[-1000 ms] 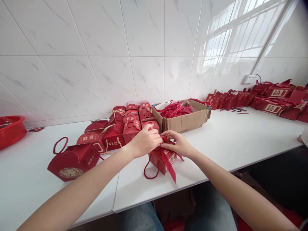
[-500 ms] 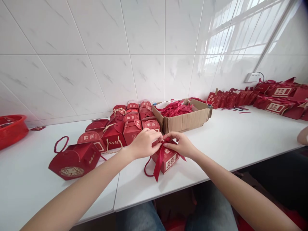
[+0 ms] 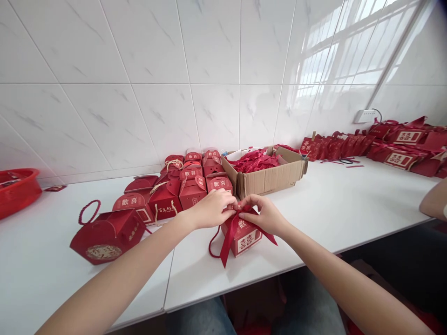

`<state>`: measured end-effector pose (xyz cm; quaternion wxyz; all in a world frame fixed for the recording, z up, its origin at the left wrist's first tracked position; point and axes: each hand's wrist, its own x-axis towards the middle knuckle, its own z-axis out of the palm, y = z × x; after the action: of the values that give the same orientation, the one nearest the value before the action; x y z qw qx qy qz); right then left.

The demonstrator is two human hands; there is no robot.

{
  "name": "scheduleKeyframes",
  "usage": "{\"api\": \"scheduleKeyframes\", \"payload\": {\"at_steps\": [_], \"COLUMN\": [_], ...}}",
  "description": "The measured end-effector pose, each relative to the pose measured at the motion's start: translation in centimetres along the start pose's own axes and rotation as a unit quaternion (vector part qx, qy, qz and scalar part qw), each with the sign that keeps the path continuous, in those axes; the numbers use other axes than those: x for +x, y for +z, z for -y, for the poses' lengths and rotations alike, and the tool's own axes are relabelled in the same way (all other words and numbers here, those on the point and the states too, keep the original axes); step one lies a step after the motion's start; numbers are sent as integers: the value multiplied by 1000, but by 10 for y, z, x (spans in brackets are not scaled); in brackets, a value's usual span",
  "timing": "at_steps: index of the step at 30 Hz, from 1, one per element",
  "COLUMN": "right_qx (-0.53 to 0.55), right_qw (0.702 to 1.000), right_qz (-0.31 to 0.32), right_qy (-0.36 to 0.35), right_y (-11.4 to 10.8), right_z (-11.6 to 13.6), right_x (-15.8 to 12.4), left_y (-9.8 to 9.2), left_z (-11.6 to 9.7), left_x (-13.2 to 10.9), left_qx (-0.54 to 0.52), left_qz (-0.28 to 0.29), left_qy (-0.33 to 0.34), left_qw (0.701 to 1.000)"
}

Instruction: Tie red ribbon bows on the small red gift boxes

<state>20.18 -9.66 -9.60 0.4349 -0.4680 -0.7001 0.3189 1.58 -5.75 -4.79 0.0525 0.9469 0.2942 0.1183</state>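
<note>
On the carton's (image 3: pixel 274 180) near side, the gift box (image 3: pixel 249 241) is set; its ribbon (image 3: pixel 228 239) is seemingly part-tied, pinched by nearly closed left hand (image 3: pixel 214 208) and right hand (image 3: pixel 267 215). Left of the carton, boxes (image 3: pixel 193 189) are seen unribboned.

Red box (image 3: pixel 246 237) upright w/ ribbon (image 3: pixel 228 238)

A red basin (image 3: pixel 24 200) is sitting toward the left end of the table (image 3: pixel 328 204), a flat red packet (image 3: pixel 56 188) lying beside it near the back edge. Toward the back right, red packages (image 3: pixel 407 151) are lying stacked. A white power strip (image 3: pixel 365 116) is showing against the tiled wall (image 3: pixel 216 111), which is reflecting a window.
</note>
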Motion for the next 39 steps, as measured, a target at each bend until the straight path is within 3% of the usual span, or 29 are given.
{"api": "scheduleKeyframes", "payload": {"at_steps": [7,14,18,23,27,30,39], "right_qx": [-8,-11,17,105,34,0,149], "right_qw": [1000,1000,999,990,997,995,968], "right_qz": [13,28,33,88,74,104,183], "right_qy": [1,-3,26,45,20,10,79], "right_y": [-3,-6,-12,-23,-29,-32,-30], "right_z": [0,-3,-8,-13,-12,-10,-6], "right_x": [0,1,1,3,7,9,17], "left_y": [-1,7,12,14,17,21,25], "left_z": [-7,10,15,18,19,20,20], "left_x": [0,8,9,7,8,9,8], "left_qx": [-60,-179,-234,-296,-305,-294,-242], "left_qz": [7,85,68,57,38,33,12], "left_qy": [-8,-2,4,-17,-19,-20,-4], "left_qw": [998,980,970,953,951,955,970]}}
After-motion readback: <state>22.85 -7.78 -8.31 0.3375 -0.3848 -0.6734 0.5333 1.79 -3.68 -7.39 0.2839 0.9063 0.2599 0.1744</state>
